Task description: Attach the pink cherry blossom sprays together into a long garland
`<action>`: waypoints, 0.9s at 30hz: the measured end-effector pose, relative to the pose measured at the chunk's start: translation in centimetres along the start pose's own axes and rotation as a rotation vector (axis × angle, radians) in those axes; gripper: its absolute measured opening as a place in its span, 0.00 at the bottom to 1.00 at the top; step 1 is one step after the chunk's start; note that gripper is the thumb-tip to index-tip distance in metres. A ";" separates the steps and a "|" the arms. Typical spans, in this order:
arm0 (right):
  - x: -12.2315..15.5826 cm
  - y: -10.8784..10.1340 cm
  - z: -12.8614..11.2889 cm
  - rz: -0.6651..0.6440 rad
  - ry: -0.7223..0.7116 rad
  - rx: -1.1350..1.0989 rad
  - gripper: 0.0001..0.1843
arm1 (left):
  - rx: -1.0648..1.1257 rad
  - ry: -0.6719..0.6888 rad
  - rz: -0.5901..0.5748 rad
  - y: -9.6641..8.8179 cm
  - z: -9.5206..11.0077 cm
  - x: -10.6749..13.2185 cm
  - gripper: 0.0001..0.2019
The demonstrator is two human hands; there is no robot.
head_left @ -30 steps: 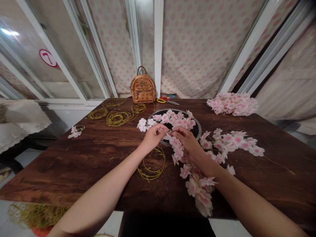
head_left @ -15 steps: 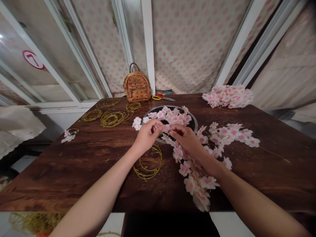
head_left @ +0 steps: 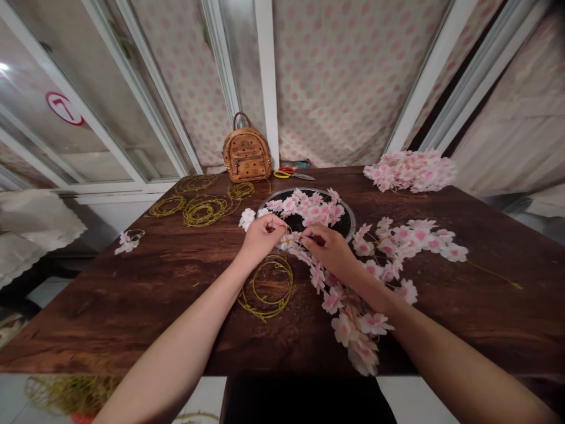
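Observation:
Over the near rim of a round dark tray (head_left: 352, 227), my left hand (head_left: 263, 237) and my right hand (head_left: 329, 247) face each other a short gap apart. Both are closed in a pinch on a thin yellowish stem (head_left: 292, 239) that runs between the fingertips; exactly what lies under each thumb is too small to see. A garland of pink-and-white artificial blossoms (head_left: 333, 301) trails from beneath my right hand toward the front edge. More loose blossoms (head_left: 309, 207) lie in the tray. Just in front of my left hand is a coil of yellow-green stem (head_left: 269, 288).
Several coiled stems (head_left: 205, 209) lie at back left, near a brown mini backpack (head_left: 247, 154) and scissors (head_left: 293, 174). A blossom bunch (head_left: 410, 171) sits at back right, a flowering branch (head_left: 410, 241) before it. Two small white blossoms (head_left: 127, 242) rest at left on the wooden table (head_left: 145, 318).
A pink blossom between my fingertips has dropped out of that gap, and the bare stem now shows there. Both hands stay nearly in place; the view has shifted slightly.

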State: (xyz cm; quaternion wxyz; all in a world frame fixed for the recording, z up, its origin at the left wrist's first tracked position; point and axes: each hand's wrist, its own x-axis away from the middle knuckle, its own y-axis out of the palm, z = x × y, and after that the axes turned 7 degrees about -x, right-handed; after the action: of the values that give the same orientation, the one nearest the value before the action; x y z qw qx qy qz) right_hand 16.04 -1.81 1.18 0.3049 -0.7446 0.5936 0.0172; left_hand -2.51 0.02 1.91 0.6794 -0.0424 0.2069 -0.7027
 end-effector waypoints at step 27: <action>0.3 -0.1 -0.7 -0.061 0.032 0.034 0.07 | 0.286 -0.203 -0.159 -0.9 -0.4 -0.3 0.09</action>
State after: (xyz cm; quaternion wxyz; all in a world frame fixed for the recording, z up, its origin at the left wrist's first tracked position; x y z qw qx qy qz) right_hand 15.96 -2.35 1.66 0.3084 -0.7572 0.5756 -0.0144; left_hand -3.45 0.42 1.97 0.6381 -0.0320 0.0313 -0.7686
